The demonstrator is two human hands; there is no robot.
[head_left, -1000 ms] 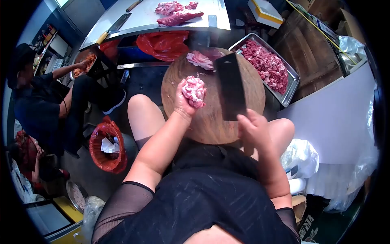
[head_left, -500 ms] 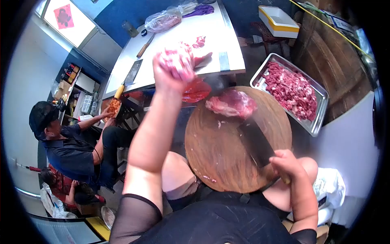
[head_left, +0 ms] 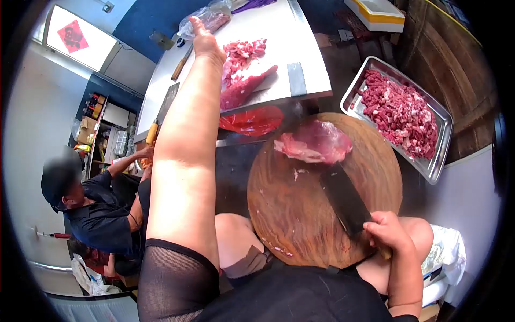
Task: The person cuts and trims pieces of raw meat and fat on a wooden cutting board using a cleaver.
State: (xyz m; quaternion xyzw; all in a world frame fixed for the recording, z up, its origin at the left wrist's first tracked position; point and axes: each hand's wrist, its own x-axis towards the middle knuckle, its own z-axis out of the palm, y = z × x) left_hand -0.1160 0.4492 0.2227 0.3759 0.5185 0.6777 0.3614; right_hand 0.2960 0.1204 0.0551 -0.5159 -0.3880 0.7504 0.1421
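My left hand (head_left: pixel 207 45) reaches far over the white table, its fingers stretched out and holding nothing that I can see. Right beside it lie cut meat pieces (head_left: pixel 244 56) and a larger strip of red meat (head_left: pixel 245 87); a plastic bag of meat (head_left: pixel 214 22) is close to the fingertips. My right hand (head_left: pixel 390 231) grips the handle of a cleaver (head_left: pixel 346 198), its wide dark blade resting low over the round wooden chopping block (head_left: pixel 289 214). A chunk of raw meat (head_left: pixel 316 142) sits on the block's far part, just beyond the blade's tip.
A metal tray (head_left: pixel 441 155) of chopped meat (head_left: pixel 399 115) stands right of the block. On the white table (head_left: pixel 279 21) lie a second cleaver (head_left: pixel 166 104) and a knife (head_left: pixel 181 64). A red plastic bag (head_left: pixel 252 121) hangs below its edge. A co-worker (head_left: pixel 102 214) sits at the left.
My left hand has let go of the meat it was holding, which now lies on the table, and has moved up and left. The right hand still holds the cleaver on the block.
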